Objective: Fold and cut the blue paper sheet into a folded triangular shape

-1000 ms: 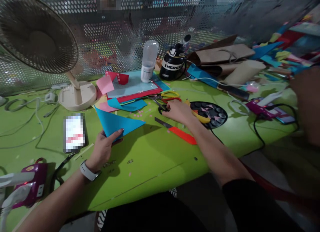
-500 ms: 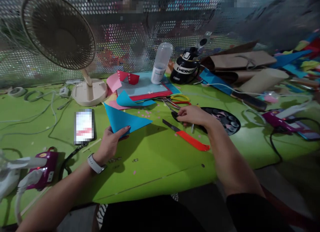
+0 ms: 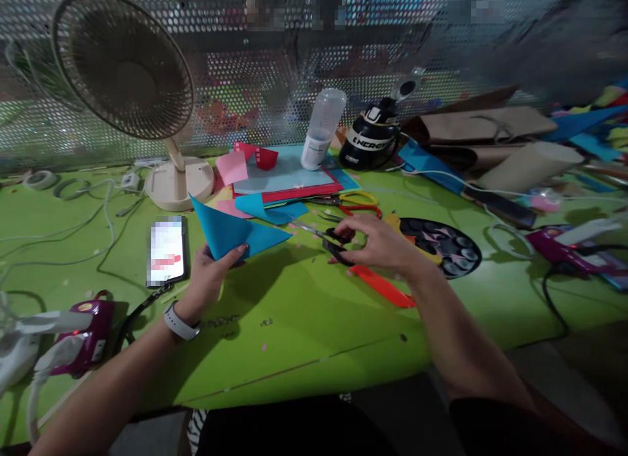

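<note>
My left hand (image 3: 212,273) pinches a folded piece of blue paper (image 3: 235,230) near its lower edge, thumb on top, with its pointed end toward the right. In my right hand (image 3: 375,243) is a pair of scissors (image 3: 330,239) with black handles, the fingers at the loops and the blades pointing left toward the paper, apart from it. Below the right hand lies a tool with an orange-red handle (image 3: 385,287), its other end hidden by that hand. Behind the hand are pliers with red and yellow handles (image 3: 362,199).
A fan (image 3: 179,181) stands at the back left, a phone (image 3: 167,250) before it. Paper sheets (image 3: 289,178), a clear bottle (image 3: 321,132) and a black jug (image 3: 367,139) stand behind. A black palette-like tray (image 3: 458,273) lies right. Power strips (image 3: 88,332) with cords sit at both sides.
My right hand has lifted the scissors and turned their blades toward the left. The blue paper in my left hand has shifted slightly left.
</note>
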Motion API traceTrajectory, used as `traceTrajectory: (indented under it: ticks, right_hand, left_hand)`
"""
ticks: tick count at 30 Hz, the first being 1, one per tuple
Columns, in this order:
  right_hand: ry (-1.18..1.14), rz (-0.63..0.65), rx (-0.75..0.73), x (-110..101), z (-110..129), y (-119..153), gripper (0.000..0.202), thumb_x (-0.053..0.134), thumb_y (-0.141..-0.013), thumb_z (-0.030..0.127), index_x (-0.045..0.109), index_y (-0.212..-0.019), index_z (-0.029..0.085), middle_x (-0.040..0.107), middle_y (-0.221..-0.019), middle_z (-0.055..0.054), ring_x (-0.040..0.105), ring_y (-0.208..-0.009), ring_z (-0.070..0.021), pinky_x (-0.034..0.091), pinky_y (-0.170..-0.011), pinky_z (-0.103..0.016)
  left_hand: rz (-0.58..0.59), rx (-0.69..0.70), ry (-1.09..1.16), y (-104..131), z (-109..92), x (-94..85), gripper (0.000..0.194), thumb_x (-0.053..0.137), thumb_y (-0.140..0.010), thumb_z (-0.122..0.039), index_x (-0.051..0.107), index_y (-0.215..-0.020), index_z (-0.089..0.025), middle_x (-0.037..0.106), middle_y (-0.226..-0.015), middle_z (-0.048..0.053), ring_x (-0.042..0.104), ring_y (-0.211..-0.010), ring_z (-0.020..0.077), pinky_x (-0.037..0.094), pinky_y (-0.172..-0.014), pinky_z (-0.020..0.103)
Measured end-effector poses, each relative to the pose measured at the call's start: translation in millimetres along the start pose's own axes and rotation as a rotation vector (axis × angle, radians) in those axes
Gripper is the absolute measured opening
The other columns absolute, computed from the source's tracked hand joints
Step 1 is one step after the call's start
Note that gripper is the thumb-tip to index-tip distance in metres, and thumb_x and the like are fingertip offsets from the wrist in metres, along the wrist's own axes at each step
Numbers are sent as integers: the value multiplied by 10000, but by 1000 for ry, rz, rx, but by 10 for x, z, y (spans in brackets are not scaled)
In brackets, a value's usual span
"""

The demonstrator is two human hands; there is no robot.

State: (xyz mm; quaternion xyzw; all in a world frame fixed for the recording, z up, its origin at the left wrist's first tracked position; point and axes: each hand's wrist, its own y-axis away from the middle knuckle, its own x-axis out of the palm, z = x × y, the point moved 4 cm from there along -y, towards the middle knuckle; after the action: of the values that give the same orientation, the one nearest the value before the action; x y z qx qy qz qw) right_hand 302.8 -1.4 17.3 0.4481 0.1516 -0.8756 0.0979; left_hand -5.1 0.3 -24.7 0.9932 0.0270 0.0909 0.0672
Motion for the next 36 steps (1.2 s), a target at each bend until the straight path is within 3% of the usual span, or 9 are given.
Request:
traceTrajectory:
  ticks: [4, 11, 22, 36]
  right_hand:
    - [157, 38, -56, 33, 114, 20, 265, 768, -688, 392, 654, -853, 219, 677, -836, -54, 604, -834, -254, 434, -801, -398]
    - [228, 70, -65, 70, 119, 13, 238, 731, -730, 411, 655, -879, 241, 680, -857, -50, 602, -865, -262, 426, -819, -405]
    - [234, 76, -73, 33, 116, 13, 240, 759, -725, 361, 665, -875, 199, 695, -877, -65, 600, -875, -257, 415, -825, -396]
    - [243, 43, -88, 19, 111, 10, 225, 749, -727, 401, 684, -876, 245, 720, -908, -49, 621, -914, -277, 419, -866, -430]
  left_hand:
    - [5, 21, -27, -27, -17, -16, 465, 877, -611, -290, 689, -1014, -154, 733, -1041, 83, 707, -849, 208, 609, -666, 279]
    - [-3, 23, -27, -33, -17, -12, 482, 883, -589, -281, 694, -1014, -158, 734, -1041, 83, 710, -849, 218, 605, -645, 284]
    - [11, 29, -35, -17, -51, -4, 493, 887, -593, -287, 691, -1028, -165, 735, -1021, 71, 704, -836, 213, 601, -634, 279]
    - [6, 16, -43, -30, -36, -9, 493, 889, -586, -288, 685, -1013, -151, 731, -1015, 80, 699, -807, 198, 603, -631, 276]
